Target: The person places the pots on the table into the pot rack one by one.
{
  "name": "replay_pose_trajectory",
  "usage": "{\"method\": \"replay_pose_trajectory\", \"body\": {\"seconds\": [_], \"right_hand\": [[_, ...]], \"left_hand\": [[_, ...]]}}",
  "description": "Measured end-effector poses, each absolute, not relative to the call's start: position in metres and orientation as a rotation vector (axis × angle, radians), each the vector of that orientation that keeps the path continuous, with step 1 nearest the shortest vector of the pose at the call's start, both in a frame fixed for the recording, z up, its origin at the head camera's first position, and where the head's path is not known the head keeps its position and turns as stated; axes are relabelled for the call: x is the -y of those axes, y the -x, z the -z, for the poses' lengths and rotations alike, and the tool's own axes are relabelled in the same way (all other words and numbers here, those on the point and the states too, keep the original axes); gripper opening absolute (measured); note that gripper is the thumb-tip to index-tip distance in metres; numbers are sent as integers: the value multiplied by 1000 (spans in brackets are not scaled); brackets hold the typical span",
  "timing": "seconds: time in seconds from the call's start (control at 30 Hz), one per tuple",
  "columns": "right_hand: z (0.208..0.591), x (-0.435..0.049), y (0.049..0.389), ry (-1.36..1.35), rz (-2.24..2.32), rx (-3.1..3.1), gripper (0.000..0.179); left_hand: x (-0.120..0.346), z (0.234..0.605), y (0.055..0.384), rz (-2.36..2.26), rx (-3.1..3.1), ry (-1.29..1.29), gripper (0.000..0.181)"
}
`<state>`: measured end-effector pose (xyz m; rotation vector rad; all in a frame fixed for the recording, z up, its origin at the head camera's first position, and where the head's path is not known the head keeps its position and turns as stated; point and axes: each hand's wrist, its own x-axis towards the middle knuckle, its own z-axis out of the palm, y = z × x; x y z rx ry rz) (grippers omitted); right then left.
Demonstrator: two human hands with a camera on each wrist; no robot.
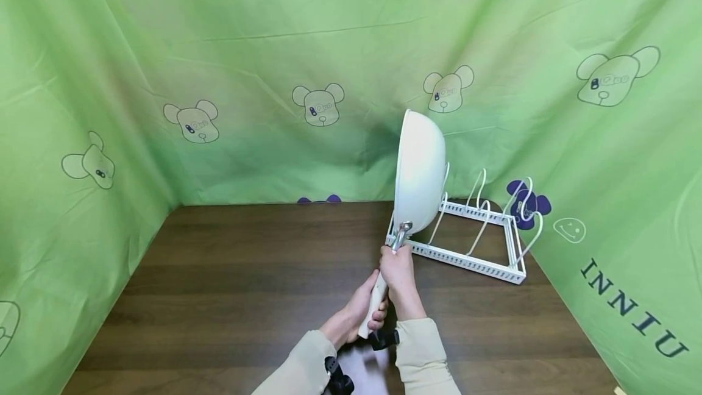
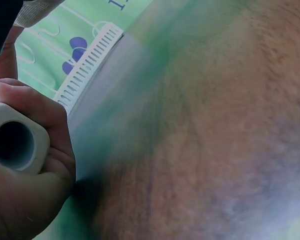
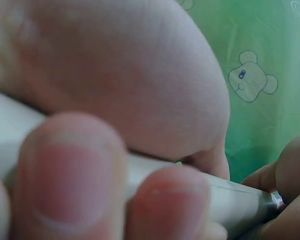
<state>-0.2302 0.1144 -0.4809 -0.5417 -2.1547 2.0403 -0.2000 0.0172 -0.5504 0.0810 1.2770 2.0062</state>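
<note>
A white frying pan (image 1: 421, 169) is held up on edge in the head view, its opening facing left and its rounded underside facing right. Its pale handle (image 1: 377, 297) slants down toward me from a metal joint (image 1: 403, 233). My right hand (image 1: 398, 268) grips the handle close below that joint. Lower down, my left hand (image 1: 359, 308) has its fingers curled round the handle's end. In the left wrist view, the hollow handle end (image 2: 40, 145) pokes out of the left hand. Large, blurred left fingers cover much of the handle in the right wrist view.
Behind and right of the pan, a white rack (image 1: 466, 261) with curved wire dividers stands on the brown wooden table (image 1: 247, 273); the pan overlaps its left end in this view. Green printed cloth (image 1: 247, 47) hangs at the back and both sides.
</note>
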Motion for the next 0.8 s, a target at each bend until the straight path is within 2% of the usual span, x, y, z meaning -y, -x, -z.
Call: {"method": "replay_pose_trajectory", "body": {"seconds": [0.47, 0.8], "right_hand": [[489, -118, 228, 534, -2038, 2204, 41], [496, -118, 225, 503, -2056, 2207, 39]], "left_hand": [[-20, 556, 195, -2032, -1448, -76, 63], [-23, 553, 195, -2180, -1742, -95, 52]]}}
